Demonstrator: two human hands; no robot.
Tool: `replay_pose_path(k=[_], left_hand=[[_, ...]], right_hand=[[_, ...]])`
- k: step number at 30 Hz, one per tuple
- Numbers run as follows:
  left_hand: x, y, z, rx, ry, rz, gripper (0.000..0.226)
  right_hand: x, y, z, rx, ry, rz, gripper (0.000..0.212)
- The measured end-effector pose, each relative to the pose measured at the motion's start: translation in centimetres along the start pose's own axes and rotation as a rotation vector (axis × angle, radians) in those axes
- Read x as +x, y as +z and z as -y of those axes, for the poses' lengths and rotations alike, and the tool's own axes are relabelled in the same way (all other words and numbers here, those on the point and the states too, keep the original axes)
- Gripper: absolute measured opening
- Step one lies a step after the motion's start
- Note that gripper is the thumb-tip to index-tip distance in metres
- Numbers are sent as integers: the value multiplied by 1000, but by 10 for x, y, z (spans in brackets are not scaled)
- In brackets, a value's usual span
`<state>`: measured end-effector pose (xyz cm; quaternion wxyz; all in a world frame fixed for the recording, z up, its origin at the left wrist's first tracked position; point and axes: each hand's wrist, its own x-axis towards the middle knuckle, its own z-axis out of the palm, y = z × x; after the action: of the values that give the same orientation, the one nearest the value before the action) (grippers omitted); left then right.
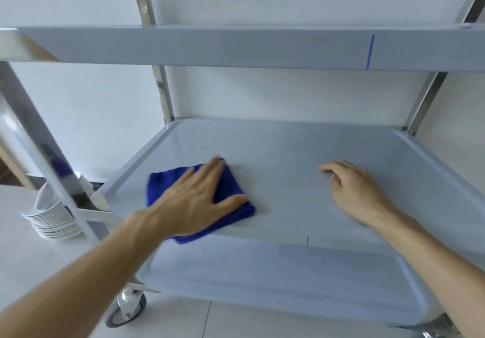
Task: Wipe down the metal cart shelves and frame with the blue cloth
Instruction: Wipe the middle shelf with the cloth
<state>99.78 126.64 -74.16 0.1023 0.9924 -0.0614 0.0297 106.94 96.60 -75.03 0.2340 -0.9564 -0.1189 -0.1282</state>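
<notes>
— On the middle shelf (pixel 288 154) of the cart, we have the left hand (pixel 195 197) laid flat on the cloth (pixel 231 206), fingers straight and spread, pressing the folded blue square down rather than pinching it. The cloth lies left of the shelf's centre, its near corner almost at the shelf's front lip

— And our right hand (pixel 353 192)?

— It rests on the shelf right of centre, fingers loosely curled, holding nothing. We judge it steadies us, and maybe the cart, since a wheel (pixel 126 308) shows below the shelf's left front corner

— So how do we wipe this shelf well?

— We'd keep the palm flat so the whole fold bears on the metal, and run long overlapping strokes from the shelf's back wall toward its front lip. The raised rim needs its own pass, we think, with the cloth edge pushed into the corner bend

— What about the rest?

— Above the shelf runs the top shelf's edge (pixel 236 46); below it sits the bottom shelf (pixel 275 280); the frame posts (pixel 162 88) rise at the shelf's back corners. Whether those are done we cannot tell. Left of the shelf, beyond the cart, a stack of plates (pixel 53 222) stands on the floor, so we'd keep our elbow clear of it
</notes>
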Motion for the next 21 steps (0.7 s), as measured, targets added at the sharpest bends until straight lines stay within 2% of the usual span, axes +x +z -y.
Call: replay_pose_path(k=[2, 3, 7, 9, 11, 13, 15, 17, 21], left_hand=[[-11, -15, 37, 76, -148, 39, 115], [-15, -20, 53, 133, -194, 64, 114], [-20, -28, 80, 198, -321, 152, 82], [-11, -25, 73, 200, -319, 138, 73], [-4, -17, 60, 159, -284, 108, 74], [2, -7, 48, 117, -265, 109, 93], [9, 0, 50, 122, -247, 91, 109], [18, -1, 66, 110, -228, 56, 105], [44, -10, 113, 79, -273, -49, 94]], right_hand=[[0, 0, -1, -7, -3, 3, 37], [1, 0, -1, -11, -3, 4, 37], [-1, 1, 3, -43, 30, 5, 36], [0, 0, 8, -93, 63, 20, 33], [8, 1, 22, -166, 105, 83, 27], [19, 8, 46, -189, 104, 102, 22], [29, 24, 71, -159, 5, 95, 30], [37, 41, 94, -135, -44, 98, 38], [44, 64, 100, -224, 17, 110, 40]])
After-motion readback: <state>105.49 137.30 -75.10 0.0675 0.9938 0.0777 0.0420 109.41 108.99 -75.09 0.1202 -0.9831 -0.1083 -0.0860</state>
